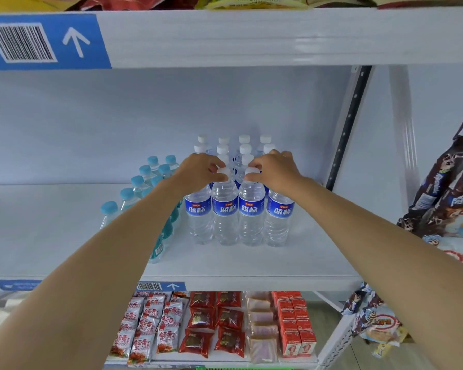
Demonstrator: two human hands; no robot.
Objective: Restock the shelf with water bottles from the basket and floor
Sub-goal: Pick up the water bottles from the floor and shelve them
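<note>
Clear water bottles with blue labels and white caps stand in rows on the white middle shelf. My left hand pinches the cap of the front-row bottle second from the left. My right hand pinches the cap of the front-row bottle beside it on the right. Both bottles stand upright on the shelf, flanked by two more front bottles. Further rows stand behind them, partly hidden by my hands.
Small bottles with light blue caps stand left of the water bottles, partly behind my left forearm. Snack packets fill the shelf below. Hanging snack bags are at the right. A black-slotted upright bounds the shelf on the right.
</note>
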